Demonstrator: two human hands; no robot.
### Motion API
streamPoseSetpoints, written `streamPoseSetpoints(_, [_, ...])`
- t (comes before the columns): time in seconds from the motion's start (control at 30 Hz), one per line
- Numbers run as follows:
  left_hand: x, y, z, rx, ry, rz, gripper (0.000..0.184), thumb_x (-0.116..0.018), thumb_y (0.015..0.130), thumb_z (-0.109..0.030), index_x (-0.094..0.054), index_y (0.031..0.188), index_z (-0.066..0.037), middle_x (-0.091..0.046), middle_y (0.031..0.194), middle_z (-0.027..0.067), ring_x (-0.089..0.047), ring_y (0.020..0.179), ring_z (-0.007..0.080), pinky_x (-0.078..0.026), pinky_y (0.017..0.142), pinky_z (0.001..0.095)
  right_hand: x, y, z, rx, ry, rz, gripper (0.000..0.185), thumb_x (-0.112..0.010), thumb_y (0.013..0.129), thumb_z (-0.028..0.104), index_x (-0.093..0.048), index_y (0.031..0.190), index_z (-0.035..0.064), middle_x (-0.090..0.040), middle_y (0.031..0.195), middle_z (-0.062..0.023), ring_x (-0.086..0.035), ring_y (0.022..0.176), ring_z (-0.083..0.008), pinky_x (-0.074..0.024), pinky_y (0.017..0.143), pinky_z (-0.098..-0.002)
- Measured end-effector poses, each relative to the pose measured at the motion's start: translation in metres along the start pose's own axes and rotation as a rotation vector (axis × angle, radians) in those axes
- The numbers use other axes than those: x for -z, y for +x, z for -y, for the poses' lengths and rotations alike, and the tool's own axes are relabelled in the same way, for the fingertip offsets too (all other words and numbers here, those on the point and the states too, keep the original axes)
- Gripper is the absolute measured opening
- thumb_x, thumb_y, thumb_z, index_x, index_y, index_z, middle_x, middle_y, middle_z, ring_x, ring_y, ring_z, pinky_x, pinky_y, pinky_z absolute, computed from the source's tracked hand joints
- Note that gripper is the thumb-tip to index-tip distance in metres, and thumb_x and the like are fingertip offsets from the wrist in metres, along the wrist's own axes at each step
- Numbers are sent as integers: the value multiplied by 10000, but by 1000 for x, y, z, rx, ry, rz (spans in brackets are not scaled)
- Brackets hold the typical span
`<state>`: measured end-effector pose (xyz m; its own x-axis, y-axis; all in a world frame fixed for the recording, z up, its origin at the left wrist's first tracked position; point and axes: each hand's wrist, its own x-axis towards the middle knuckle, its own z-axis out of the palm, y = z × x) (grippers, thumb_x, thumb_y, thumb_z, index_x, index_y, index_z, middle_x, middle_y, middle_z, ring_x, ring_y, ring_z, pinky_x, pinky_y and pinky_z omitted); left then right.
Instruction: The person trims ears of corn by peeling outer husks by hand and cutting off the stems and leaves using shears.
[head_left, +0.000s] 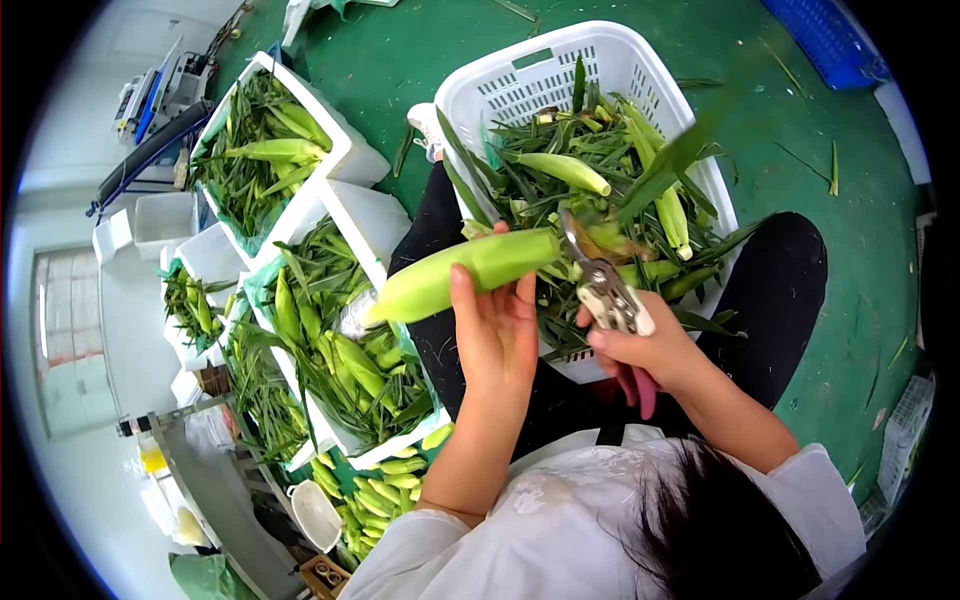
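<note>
An ear of corn (460, 272), still in smooth pale green husk, lies across my left hand (498, 325), whose fingers curl around it from below. My right hand (640, 345) grips a pair of pruning shears (605, 290) with a pale body and red handle ends. The blades of the shears are beside the corn's right end; blurred bits of husk show there, and I cannot tell whether the blades touch the corn. Beyond both hands, a white plastic basket (460, 85) between my knees holds loose green leaves and several husked ears (565, 170).
White foam boxes (345, 150) full of leafy corn stand on the left. Trimmed ears (380, 500) are piled on the green floor (400, 60) at lower left, near a white bowl (315, 517). A blue crate (825, 45) sits at upper right. Leaf scraps litter the floor.
</note>
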<state>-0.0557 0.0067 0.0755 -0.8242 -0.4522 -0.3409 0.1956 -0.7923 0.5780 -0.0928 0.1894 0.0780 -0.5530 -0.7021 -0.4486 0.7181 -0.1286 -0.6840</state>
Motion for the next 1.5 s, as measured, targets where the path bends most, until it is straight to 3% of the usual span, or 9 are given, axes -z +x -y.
streamPoseSetpoints(0.2, [13,13,-3,52,-195,27,585,-628,964,-376,-467,1334,47,-491,1422,193,-527,1279,287,-478,1080,415,-9,-21,-14,10,-120,93,650,-744,826,169,-443,1379,8,-627,1088,-80,-620,888,-135,-527,791,-283])
streamPoseSetpoints(0.47, [52,-24,-35,-75,-154,-111,564,-626,950,-421,-511,1303,4,-583,1315,150,-510,1289,308,-394,1137,472,-41,15,-28,8,95,-136,262,-694,888,144,-607,1092,5,-589,719,-30,-555,578,-118,-458,533,-254])
streamPoseSetpoints(0.67, [385,-190,-235,-652,-51,-964,527,-613,885,-549,-561,1157,-100,-664,986,106,-638,885,255,-551,779,426,-10,-8,-72,-212,64,-118,349,-627,923,165,-535,1228,24,-599,787,-62,-600,708,-177,-501,601,-303])
streamPoseSetpoints(0.87, [431,-407,-338,-1131,-333,-1715,593,-523,953,-439,-490,1399,-49,-546,1404,138,-562,1252,302,-510,977,493,5,-11,-84,-241,-5,-58,426,-554,949,318,-519,1250,18,-576,882,-55,-566,858,-190,-466,786,-339])
streamPoseSetpoints(0.97, [493,-340,-338,-991,401,-1425,287,-579,917,-284,-675,1066,-58,-645,860,50,-574,756,189,-471,730,315,2,-11,-83,-269,-90,22,458,-550,945,280,-475,1313,19,-614,997,-102,-590,954,-238,-478,866,-382])
streamPoseSetpoints(1.17, [417,-28,-206,208,1942,-949,526,-564,928,-513,-633,1096,-19,-704,1066,178,-690,919,369,-552,799,460,2,-18,-71,-385,-1,142,635,-642,888,257,-378,1432,62,-558,1177,-113,-528,1182,-305,-475,967,-505])
streamPoseSetpoints(1.27, [404,16,-167,146,1859,-1324,633,-692,820,-529,-564,1154,-6,-682,1089,195,-670,1000,385,-526,892,481,7,-30,-65,-340,-65,94,678,-675,869,253,-363,1441,62,-554,1170,-115,-530,1183,-304,-453,1015,-516])
streamPoseSetpoints(1.4, [330,23,-182,237,1634,-1118,661,-725,741,-458,-577,1210,-16,-663,1160,194,-648,1072,350,-512,899,454,6,-35,-61,-242,1,60,643,-625,882,264,-372,1432,47,-569,1139,-123,-545,1141,-300,-465,981,-471])
streamPoseSetpoints(1.5, [257,7,-161,-481,1832,-679,584,-771,731,-282,-554,1208,-25,-682,1066,216,-661,995,386,-518,852,449,0,-24,-51,-147,-157,29,686,-677,836,198,-392,1438,33,-578,1115,-92,-554,1089,-245,-461,940,-393])
